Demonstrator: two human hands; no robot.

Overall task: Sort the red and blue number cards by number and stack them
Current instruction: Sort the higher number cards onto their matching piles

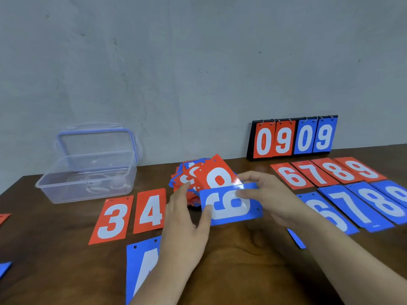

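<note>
Above brown tabletop (242, 249), left hand (185, 225) and right hand (264, 194) pinch a blue card (229, 205) sideways between them; six-nine confusion could misfile it.

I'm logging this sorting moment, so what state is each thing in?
Plastic box: open, lid tilted up behind it.
Scoreboard: upright by the wall, showing 09 09.
Card pile: untidy, a red card on top.
Blue card: turned sideways, gripped by both hands.
Left hand: pinches the card's left edge.
Right hand: holds its right end.
Red 3 card and red 4 card: flat, face up, side by side.
</note>
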